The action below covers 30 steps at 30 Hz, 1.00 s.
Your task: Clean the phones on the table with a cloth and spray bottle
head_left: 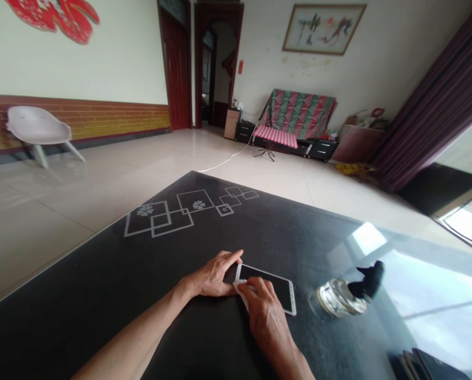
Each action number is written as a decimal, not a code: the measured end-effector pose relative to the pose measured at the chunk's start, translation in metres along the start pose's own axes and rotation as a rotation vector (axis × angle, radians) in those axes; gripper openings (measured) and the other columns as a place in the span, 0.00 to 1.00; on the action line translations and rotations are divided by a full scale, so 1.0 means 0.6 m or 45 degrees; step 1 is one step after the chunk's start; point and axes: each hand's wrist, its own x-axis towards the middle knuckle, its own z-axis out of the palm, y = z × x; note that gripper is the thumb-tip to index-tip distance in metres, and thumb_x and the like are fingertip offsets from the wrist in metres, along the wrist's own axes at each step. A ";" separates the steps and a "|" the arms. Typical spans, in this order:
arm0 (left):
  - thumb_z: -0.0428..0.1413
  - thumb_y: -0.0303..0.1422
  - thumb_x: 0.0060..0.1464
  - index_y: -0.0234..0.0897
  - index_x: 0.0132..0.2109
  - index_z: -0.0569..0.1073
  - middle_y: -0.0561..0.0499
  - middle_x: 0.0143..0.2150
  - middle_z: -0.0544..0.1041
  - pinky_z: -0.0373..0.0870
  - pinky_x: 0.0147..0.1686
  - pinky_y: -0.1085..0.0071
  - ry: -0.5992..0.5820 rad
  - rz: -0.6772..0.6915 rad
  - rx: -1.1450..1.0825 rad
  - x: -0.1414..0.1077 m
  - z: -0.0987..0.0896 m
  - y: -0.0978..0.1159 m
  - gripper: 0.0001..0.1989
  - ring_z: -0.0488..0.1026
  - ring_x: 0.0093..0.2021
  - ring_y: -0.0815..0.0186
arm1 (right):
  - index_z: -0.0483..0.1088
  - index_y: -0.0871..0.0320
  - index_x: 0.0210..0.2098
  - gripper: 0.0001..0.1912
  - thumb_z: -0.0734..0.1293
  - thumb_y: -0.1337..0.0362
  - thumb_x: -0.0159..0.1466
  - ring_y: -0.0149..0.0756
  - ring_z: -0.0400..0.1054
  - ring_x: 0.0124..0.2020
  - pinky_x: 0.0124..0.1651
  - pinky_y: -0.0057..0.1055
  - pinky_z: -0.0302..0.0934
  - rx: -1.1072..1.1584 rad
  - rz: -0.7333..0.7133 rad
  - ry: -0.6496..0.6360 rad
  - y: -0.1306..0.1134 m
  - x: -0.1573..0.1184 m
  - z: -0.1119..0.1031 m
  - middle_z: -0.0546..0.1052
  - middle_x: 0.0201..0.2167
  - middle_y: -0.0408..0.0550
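A white-framed smartphone (283,285) lies flat on the black glossy table (101,285), its dark screen facing up. My left hand (215,275) grips its left end, the thumb at the near corner and the fingers at the far one. Pinched in my right hand (265,309) is a folded white wipe (241,290), pressed against the phone near its left end. My right fingers cover part of the screen. To the right of the phone stands a clear glass spray bottle (338,298) with a black spray head (368,279).
Several dark flat objects (429,364) are stacked at the table's lower right. Pale squares and flowers decorate the far left tabletop. Beyond the table are a white chair (40,126), a small stand with a striped pink cover (275,135) and a purple curtain (421,100).
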 end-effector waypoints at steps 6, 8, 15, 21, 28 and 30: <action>0.63 0.28 0.39 0.41 0.67 0.50 0.46 0.56 0.68 0.59 0.60 0.58 -0.019 -0.019 0.021 0.002 0.000 -0.003 0.49 0.61 0.59 0.55 | 0.73 0.49 0.46 0.18 0.58 0.73 0.65 0.37 0.63 0.42 0.45 0.29 0.59 -0.149 0.097 0.060 0.027 0.020 -0.007 0.71 0.42 0.48; 0.63 0.28 0.39 0.40 0.67 0.50 0.46 0.57 0.68 0.58 0.61 0.57 -0.025 -0.025 0.035 0.003 0.000 -0.004 0.49 0.61 0.59 0.55 | 0.73 0.50 0.46 0.18 0.58 0.74 0.65 0.37 0.63 0.41 0.44 0.29 0.59 -0.162 0.141 0.080 0.027 0.035 0.001 0.71 0.42 0.49; 0.61 0.26 0.40 0.42 0.67 0.50 0.47 0.57 0.68 0.58 0.60 0.57 -0.061 -0.072 0.063 0.004 -0.003 0.001 0.48 0.61 0.59 0.56 | 0.72 0.52 0.45 0.16 0.61 0.73 0.63 0.38 0.62 0.41 0.45 0.29 0.57 -0.137 0.201 0.114 -0.005 0.042 0.029 0.71 0.42 0.48; 0.60 0.25 0.40 0.43 0.67 0.51 0.47 0.57 0.68 0.57 0.61 0.56 -0.079 -0.138 0.059 0.004 -0.008 0.009 0.47 0.61 0.59 0.56 | 0.72 0.49 0.44 0.16 0.59 0.73 0.63 0.37 0.62 0.41 0.44 0.28 0.56 -0.144 0.241 0.117 0.017 0.013 0.008 0.71 0.41 0.46; 0.59 0.25 0.42 0.44 0.67 0.51 0.48 0.58 0.67 0.55 0.63 0.57 -0.043 -0.124 0.058 0.000 -0.002 0.001 0.46 0.60 0.60 0.57 | 0.72 0.52 0.48 0.20 0.57 0.74 0.64 0.40 0.62 0.40 0.44 0.31 0.55 -0.219 0.455 0.191 0.071 0.008 -0.019 0.71 0.42 0.51; 0.59 0.24 0.41 0.45 0.67 0.51 0.48 0.58 0.66 0.55 0.63 0.58 -0.032 -0.106 0.061 -0.002 0.001 -0.002 0.46 0.60 0.60 0.57 | 0.72 0.53 0.49 0.20 0.57 0.74 0.63 0.40 0.62 0.40 0.44 0.32 0.54 -0.236 0.477 0.196 0.067 0.013 -0.014 0.71 0.41 0.51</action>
